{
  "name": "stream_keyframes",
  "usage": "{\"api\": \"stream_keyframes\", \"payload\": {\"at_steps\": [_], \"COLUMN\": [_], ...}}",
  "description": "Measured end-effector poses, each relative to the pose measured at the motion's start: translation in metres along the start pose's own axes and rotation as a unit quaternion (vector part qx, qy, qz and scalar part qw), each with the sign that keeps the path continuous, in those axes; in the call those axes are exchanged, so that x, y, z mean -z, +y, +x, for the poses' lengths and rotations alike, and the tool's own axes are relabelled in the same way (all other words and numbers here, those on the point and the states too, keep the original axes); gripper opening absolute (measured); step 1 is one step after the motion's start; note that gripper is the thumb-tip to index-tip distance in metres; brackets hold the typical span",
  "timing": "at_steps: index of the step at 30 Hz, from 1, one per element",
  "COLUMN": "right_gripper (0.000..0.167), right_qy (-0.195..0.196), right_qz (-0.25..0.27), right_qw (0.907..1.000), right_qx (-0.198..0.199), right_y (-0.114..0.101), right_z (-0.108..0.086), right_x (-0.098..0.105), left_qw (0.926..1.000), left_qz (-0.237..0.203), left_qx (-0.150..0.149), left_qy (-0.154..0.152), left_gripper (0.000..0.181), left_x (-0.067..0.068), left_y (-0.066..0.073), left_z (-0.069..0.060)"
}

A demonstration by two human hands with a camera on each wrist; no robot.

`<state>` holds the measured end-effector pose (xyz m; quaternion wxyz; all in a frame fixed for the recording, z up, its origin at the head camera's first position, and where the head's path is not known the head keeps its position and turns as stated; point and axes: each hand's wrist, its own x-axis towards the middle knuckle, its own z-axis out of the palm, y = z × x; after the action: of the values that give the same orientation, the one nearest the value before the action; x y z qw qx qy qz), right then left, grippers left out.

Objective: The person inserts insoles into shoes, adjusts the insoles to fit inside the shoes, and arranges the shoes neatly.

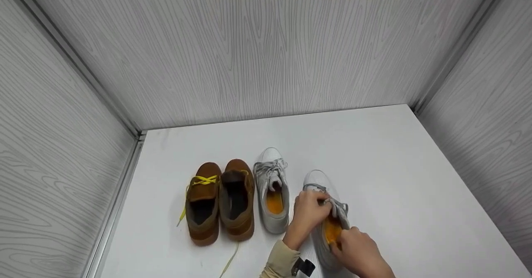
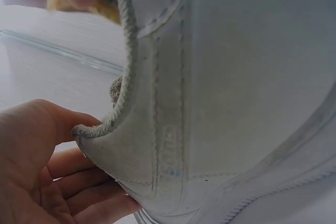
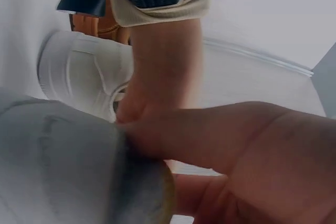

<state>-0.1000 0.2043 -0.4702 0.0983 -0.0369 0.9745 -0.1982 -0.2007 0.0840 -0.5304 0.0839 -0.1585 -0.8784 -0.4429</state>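
A white-grey sneaker [image 1: 318, 179] with grey laces [image 1: 341, 206] lies at the front right of the table, toe away from me. My left hand [image 1: 309, 209] holds it near the laces; in the left wrist view its thumb and fingers grip the collar edge. My right hand [image 1: 359, 249] is at the shoe opening, its thumb and fingers pinching the orange insole [image 1: 331, 229]. The left wrist view shows part of the insole [image 2: 107, 10] above the collar between the fingers. The rest of it is hidden inside the shoe.
To the left stands the other white sneaker [image 1: 270, 157], also with an orange insole. Beside it are two brown shoes, one [image 1: 237, 166] next to the sneaker and one [image 1: 208, 170] with yellow laces farther left. A loose yellow lace end [image 1: 230, 261] trails toward the front. Grey wood-grain panels [image 1: 266, 53] enclose the table.
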Motion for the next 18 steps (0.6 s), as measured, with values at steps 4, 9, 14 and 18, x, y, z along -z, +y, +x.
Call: {"api": "stream_keyframes", "payload": {"at_steps": [4, 9, 14, 18], "right_gripper": [0.019, 0.012, 0.016, 0.019], "right_qy": [0.004, 0.054, 0.096, 0.101], "right_qz": [0.025, 0.03, -0.029, -0.081], "right_qw": [0.9996, 0.9981, 0.9946, 0.9908], "right_qx": [-0.016, 0.005, 0.028, 0.039], "right_y": [0.001, 0.004, 0.005, 0.005], "right_z": [0.007, 0.02, 0.026, 0.023], "right_x": [-0.006, -0.021, -0.034, -0.037], "left_qw": [1.0, 1.0, 0.9997, 0.9998], "left_qz": [0.001, 0.002, 0.004, 0.009], "left_qx": [0.007, 0.001, -0.02, -0.012], "left_qy": [0.001, 0.005, 0.01, 0.013], "left_gripper": [0.01, 0.011, 0.013, 0.012], "left_x": [-0.001, -0.002, -0.003, -0.004], "left_y": [0.0, 0.0, 0.0, 0.001], "left_z": [0.0, 0.0, -0.001, 0.0]}}
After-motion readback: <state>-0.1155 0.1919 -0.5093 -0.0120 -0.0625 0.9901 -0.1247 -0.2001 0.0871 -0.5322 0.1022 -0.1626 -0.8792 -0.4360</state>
